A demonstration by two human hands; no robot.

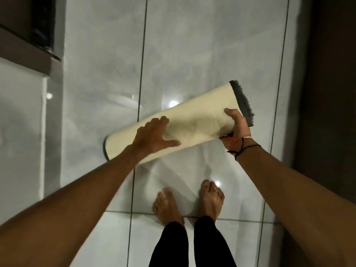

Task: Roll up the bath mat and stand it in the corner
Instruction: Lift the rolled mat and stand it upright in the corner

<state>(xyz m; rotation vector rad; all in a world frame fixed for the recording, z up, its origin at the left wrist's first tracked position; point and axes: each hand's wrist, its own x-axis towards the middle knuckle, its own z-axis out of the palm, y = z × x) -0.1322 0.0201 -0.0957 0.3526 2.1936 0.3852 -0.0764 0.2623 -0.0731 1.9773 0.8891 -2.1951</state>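
The bath mat [192, 120] is rolled into a cream tube with grey pile showing at both ends. It is held off the floor, slanting from lower left to upper right. My right hand [236, 125] grips the tube near its upper right end, thumb on top. My left hand [153, 136] lies flat on the tube's lower left part, fingers spread over its outer face.
Glossy white floor tiles [107, 74] with dark grout lines lie below. My bare feet [190, 203] stand just below the mat. A dark wall or door [331, 93] runs along the right; a dark frame and ledge [28, 45] sit at the upper left.
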